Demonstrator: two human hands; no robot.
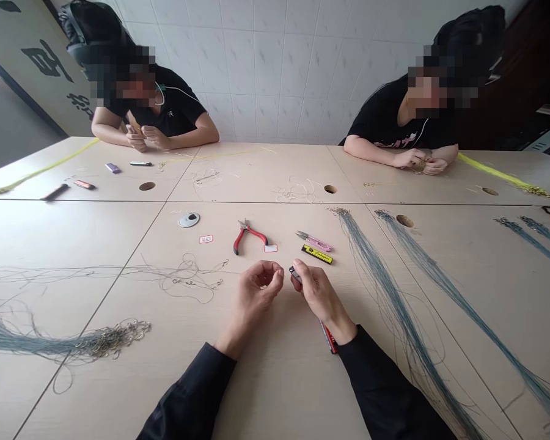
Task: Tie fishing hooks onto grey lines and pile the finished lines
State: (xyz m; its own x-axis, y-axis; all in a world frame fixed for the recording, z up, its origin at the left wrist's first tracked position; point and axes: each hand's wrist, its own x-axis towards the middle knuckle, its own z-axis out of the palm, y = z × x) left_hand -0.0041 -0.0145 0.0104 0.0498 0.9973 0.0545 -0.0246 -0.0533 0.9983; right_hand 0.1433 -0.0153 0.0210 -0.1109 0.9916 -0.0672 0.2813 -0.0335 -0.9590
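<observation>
My left hand (pixel 260 285) is closed, with thumb and fingertips pressed together. Whatever sits in that pinch is too small to make out; a thin line may run to it from the left. Close beside it, my right hand (pixel 318 290) grips a small dark metal nail clipper (pixel 296 274) between thumb and fingers. Fine loose lines (pixel 187 275) with small metal ends lie left of my left hand. Just beyond my hands are a yellow-and-black box (pixel 317 254), pink thread snips (pixel 314 241) and red-handled pliers (pixel 250 236). A red-and-blue object (pixel 329 337) lies partly under my right wrist.
Blue-grey line bundles with metal hooks spread at the left (pixel 114 337) and right (pixel 380 287). A round silver disc (pixel 189 220) and a small label (pixel 206 239) lie ahead. The table has round holes (pixel 404 221). Two people (pixel 174 116) work across it, their hands on small items.
</observation>
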